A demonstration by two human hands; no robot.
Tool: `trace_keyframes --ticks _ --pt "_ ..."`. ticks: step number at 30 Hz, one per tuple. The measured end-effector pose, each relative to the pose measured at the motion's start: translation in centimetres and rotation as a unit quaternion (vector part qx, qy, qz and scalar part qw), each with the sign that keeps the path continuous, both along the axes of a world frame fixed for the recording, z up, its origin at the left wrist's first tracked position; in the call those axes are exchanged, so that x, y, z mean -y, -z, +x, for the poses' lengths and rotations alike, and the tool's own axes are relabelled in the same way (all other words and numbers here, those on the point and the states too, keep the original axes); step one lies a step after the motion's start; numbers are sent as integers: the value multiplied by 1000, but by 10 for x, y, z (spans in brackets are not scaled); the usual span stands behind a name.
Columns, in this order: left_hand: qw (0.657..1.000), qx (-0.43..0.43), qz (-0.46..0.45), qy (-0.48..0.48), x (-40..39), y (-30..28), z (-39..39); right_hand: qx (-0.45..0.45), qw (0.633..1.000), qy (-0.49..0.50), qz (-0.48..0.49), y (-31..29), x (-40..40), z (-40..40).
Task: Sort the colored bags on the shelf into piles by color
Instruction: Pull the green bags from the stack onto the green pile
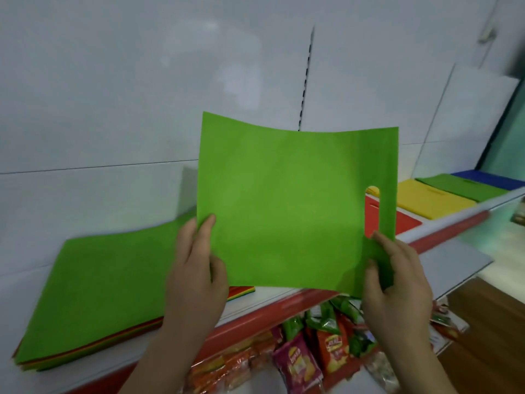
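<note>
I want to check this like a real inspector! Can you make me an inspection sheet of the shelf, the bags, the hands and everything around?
Surface: white shelf with a red front edge.
Job's things: a green bag held up in the air; a mixed stack on the shelf at left, green on top, red and yellow edges showing below; sorted piles at right: red pile, yellow pile, green pile, blue pile.
Clutter: snack packets on the level below.
Hands: left hand grips the held bag's left edge; right hand pinches its right side below the handle cutout.
Cables: nothing seen.
Surroundings: white back panels; wooden floor at lower right.
</note>
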State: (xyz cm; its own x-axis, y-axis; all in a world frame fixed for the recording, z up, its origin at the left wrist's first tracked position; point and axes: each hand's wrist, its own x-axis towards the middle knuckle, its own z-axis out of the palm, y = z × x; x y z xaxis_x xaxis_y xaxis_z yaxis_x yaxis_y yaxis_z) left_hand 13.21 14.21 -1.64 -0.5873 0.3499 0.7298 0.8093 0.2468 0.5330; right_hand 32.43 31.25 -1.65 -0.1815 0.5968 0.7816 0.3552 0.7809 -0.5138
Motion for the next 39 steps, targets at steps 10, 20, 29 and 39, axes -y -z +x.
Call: trace_keyframes --ticks 10,20,29,39 --pt "994 -61 31 88 -114 -5 102 -23 996 83 -11 6 -70 134" --pt "982 -43 2 184 -236 19 214 -9 984 175 -22 37 -141 266" --pt "960 16 -54 275 -350 33 264 3 970 236 -63 51 -215 320" --pt "943 42 -23 328 -514 29 287 38 959 277 -50 29 -350 337"
